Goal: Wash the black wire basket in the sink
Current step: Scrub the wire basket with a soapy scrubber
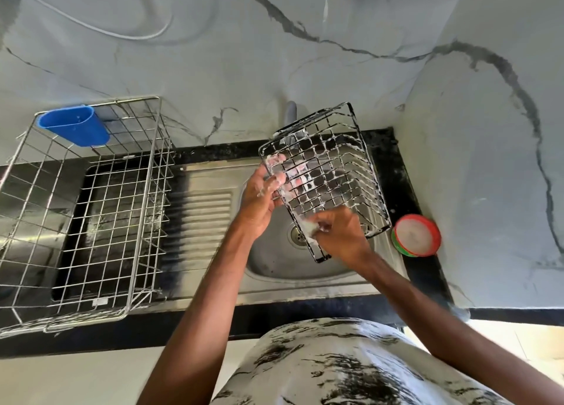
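At the left edge of the black stone counter [305, 313] stands a large silver wire rack [146, 191], cut off by the frame, with a blue oval plastic cup [73, 125] hung on its far wall. Next is the steel sink [274, 264] with ribbed drainboard. Above its round basin the rectangular black wire basket [329, 172] is held tilted, covered with white foam. The left hand [259, 200] grips its left rim, fingers [276, 180] curled on the wires. The right hand [345, 236] pinches something white and foamy, hard to make out, against the near rim. A round red-and-green tub [416, 235] sits at the right edge.
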